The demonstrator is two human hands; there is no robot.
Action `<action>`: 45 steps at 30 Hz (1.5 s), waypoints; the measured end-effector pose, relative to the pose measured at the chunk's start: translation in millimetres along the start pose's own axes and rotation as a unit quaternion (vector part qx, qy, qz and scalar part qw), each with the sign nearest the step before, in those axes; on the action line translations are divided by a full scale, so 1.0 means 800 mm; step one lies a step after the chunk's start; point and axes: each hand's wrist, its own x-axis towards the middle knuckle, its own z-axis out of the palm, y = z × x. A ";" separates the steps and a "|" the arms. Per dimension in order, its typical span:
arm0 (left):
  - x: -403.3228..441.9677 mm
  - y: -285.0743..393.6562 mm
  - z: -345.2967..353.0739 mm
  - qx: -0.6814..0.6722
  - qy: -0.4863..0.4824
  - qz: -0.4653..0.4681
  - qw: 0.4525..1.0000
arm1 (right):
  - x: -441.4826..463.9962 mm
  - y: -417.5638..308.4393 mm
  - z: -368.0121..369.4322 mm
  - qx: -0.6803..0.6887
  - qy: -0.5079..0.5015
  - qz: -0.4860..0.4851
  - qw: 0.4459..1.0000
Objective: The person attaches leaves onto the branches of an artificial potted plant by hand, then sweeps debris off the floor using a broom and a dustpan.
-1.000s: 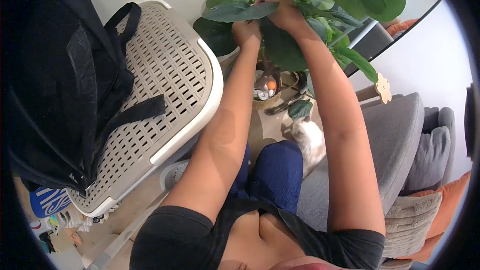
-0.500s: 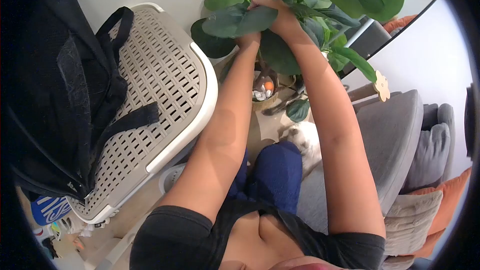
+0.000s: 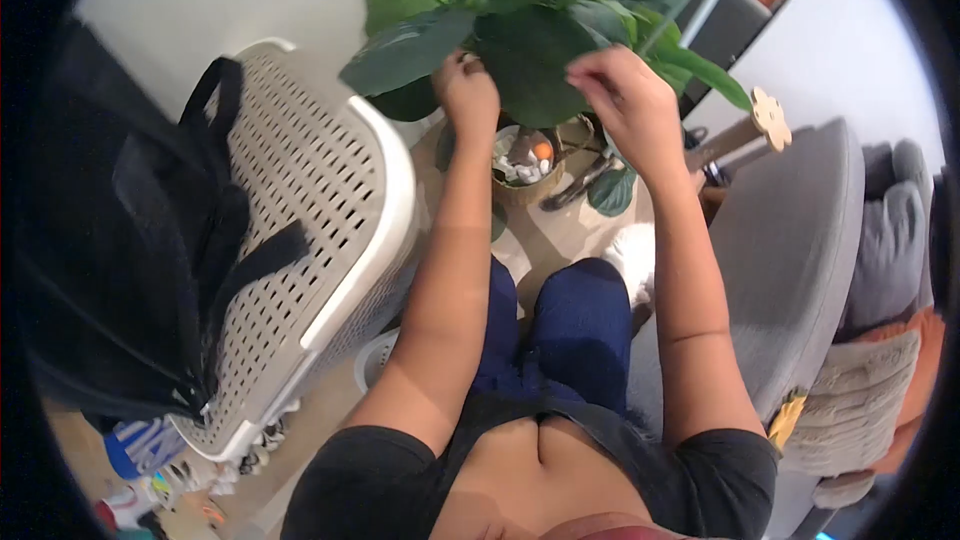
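Observation:
A leafy houseplant (image 3: 535,50) with broad green leaves stands in front of me at the top of the view. My left hand (image 3: 467,95) is curled at the lower edge of a dark leaf (image 3: 408,52); what its fingers hold, if anything, is hidden. On the other side of a large hanging leaf, my right hand (image 3: 628,90) has thumb and fingertips pinched close to that leaf's edge. I cannot make out what is between them. Below the hands sits the plant's woven basket (image 3: 530,192), with white stones and an orange ball (image 3: 543,151) inside.
To the left, a beige lidded hamper (image 3: 300,155) carries a black bag (image 3: 130,240). A grey sofa (image 3: 775,270) with cushions runs along the right, near a flower-topped post (image 3: 770,120). A white furry animal (image 3: 632,258) is by my knee. Shoes (image 3: 265,445) lie lower left.
My hands were close together high among the leaves; now they are apart and lower, the right one farther right. The basket shows more fully, and my view has shifted slightly.

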 end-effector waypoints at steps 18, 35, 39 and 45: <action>-0.221 0.002 0.006 0.146 -0.454 0.342 0.810 | -0.325 0.189 0.053 0.342 -0.074 0.478 0.806; -0.240 -0.104 -0.037 0.055 -0.500 -0.171 0.847 | -0.467 0.284 0.311 -0.094 -0.314 0.624 0.709; -0.233 -0.098 -0.029 0.085 -0.498 -0.184 0.843 | -0.416 0.272 0.198 -0.102 -0.369 0.548 0.744; -0.223 -0.071 0.012 0.031 -0.429 -0.455 0.779 | -0.277 0.162 0.021 0.074 -0.273 0.298 0.912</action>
